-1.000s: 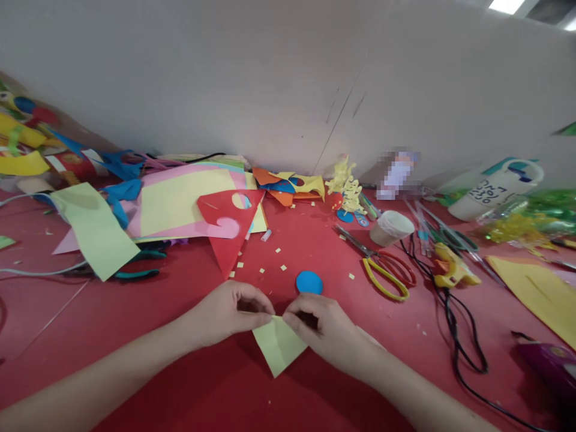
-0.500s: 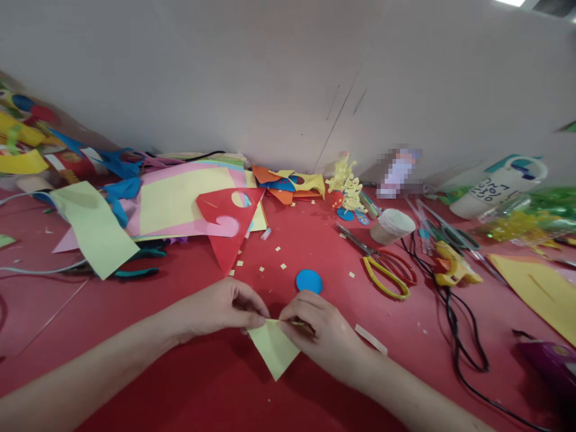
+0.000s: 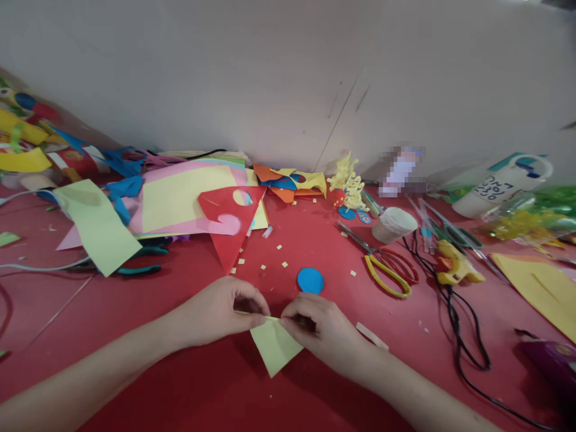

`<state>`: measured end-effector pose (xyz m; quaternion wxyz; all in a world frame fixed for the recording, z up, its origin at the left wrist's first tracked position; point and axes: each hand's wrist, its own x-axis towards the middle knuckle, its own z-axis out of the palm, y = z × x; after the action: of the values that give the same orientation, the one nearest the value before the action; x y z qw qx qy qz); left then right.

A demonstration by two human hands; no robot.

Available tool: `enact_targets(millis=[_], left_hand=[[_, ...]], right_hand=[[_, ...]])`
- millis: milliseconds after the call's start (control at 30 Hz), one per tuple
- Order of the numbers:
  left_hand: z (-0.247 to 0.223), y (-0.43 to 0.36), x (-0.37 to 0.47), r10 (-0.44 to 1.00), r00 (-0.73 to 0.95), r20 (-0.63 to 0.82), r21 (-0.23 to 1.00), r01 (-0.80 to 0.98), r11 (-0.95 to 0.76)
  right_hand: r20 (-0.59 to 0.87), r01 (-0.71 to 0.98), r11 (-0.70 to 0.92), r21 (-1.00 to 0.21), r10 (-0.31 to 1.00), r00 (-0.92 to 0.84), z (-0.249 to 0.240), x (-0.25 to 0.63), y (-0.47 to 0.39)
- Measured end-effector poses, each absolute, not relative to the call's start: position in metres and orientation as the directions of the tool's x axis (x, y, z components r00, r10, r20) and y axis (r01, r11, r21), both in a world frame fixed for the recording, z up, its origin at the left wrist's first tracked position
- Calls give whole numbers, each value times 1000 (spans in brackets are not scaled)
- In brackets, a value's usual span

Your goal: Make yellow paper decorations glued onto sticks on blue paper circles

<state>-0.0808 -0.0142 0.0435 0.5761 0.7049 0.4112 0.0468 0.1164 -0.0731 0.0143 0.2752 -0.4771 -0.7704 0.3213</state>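
Observation:
Both hands pinch the top edge of a small pale yellow-green piece of paper (image 3: 274,348), one from each side. My left hand (image 3: 229,309) is closed, thumb and fingers on the paper's upper left. Gripping its upper right is my right hand (image 3: 321,327), also closed. The edge between the thumbs looks folded or rolled, and a pointed corner hangs toward me. Much of that edge is hidden behind the fingers. Just beyond my right hand a blue paper disc (image 3: 310,281) lies flat on the red table (image 3: 216,390).
Scissors (image 3: 387,270) with yellow and red handles lie right of the disc, near a white cup (image 3: 395,225). A yellow glue gun (image 3: 456,264) and black cable lie farther right. Paper sheets (image 3: 175,201), pliers (image 3: 139,270) and a pale strip (image 3: 96,225) are at left.
The paper's hanging corner has swung slightly left and the piece has tilted a little between my fingers. Both hands keep their pinch; the whole view has shifted slightly.

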Motion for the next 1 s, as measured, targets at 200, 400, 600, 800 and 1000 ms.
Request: enact_targets(millis=[200,400,600,800,1000], left_hand=[[40,-11,-85,568,697,-438,840,543,-17],[43,-14,-84,552,693,-464,812,581,-46],[49,-17,-81,576,711,-403,784,593,-183],[47,-17,-80,595,694,-404,792,592,-152],[43,-17,-81,571,700,-428,795,592,-131]], right_hand=[[151,548,370,-750,902,-403,15,115,-76],[199,531,414,-739,888,-415,13,114,-79],[168,525,383,-760,896,-411,16,112,-81],[86,541,324,-776,904,-418,20,114,-79],[89,533,329,-780,900,-426,18,112,-79]])
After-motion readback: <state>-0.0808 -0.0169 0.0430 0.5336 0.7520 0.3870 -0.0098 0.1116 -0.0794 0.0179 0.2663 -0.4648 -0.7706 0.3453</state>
